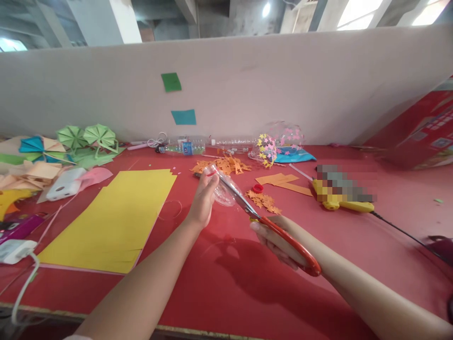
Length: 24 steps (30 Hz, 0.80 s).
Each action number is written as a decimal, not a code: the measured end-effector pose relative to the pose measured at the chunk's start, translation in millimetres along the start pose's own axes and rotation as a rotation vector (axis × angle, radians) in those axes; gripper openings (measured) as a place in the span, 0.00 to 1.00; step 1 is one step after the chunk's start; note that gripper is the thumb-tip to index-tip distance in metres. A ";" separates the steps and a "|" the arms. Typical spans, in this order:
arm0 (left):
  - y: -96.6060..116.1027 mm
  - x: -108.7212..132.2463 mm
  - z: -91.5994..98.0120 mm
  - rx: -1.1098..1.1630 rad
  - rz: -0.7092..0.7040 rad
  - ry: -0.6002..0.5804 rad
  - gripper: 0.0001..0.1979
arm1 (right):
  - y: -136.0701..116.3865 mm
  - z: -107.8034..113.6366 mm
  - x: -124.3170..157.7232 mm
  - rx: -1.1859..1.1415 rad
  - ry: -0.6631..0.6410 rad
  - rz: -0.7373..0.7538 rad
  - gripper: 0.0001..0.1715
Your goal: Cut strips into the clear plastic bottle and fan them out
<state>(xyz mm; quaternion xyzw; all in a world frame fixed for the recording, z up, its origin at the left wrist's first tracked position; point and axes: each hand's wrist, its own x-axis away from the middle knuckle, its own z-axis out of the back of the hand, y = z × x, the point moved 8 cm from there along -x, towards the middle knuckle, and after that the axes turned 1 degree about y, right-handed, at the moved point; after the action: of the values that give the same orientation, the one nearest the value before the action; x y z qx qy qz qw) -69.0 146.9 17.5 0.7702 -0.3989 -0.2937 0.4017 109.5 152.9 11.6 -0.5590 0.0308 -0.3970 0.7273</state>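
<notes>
My left hand (204, 197) is closed on a clear piece of plastic bottle (225, 193), held up above the red table. Red-handled scissors (288, 243) are in my right hand (278, 236), fingers wrapped round the handles. Their blades point up and left and overlap the clear plastic; whether they bite into it I cannot tell. Just beyond lie small orange paper stars (264, 201), a red bottle cap (258, 188) and orange paper strips (278, 179). A heap of orange paper scraps (226, 165) is behind my left hand.
Yellow paper sheets (109, 217) lie at left, near a white power strip (65, 184) and folded green paper shapes (87, 137). Plastic bottles (187, 146) and a star-covered clear piece (267, 150) line the wall. A yellow glue gun (348, 205) with a cord lies right.
</notes>
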 end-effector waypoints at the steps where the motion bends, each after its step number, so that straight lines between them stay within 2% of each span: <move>1: 1.9 -1.2 -0.3 0.020 -0.004 0.001 0.18 | 1.7 -1.2 -1.5 -0.022 -0.017 0.005 0.31; 4: 8.9 -7.5 9.7 0.117 -0.004 0.090 0.12 | 6.8 -3.9 -4.6 -0.023 -0.056 -0.007 0.31; 8: 21.0 -16.3 24.5 0.210 -0.023 0.150 0.13 | 3.7 1.3 -2.9 0.062 -0.017 0.000 0.30; 13: 23.1 -18.3 27.2 0.223 0.017 0.136 0.08 | -10.7 8.1 2.3 0.170 0.014 0.124 0.31; 20: 21.1 -21.2 40.2 0.270 0.028 0.227 0.15 | -0.2 10.1 -2.5 0.283 0.013 0.074 0.28; 24: 20.4 -20.4 35.9 0.259 0.029 0.213 0.15 | -0.8 7.6 -2.4 0.281 0.002 0.078 0.27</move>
<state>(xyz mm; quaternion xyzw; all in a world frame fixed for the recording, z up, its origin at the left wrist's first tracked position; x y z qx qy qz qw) -114.8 143.2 19.6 0.8365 -0.3996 -0.1507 0.3435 111.1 160.3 14.1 -0.4495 -0.0028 -0.3695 0.8133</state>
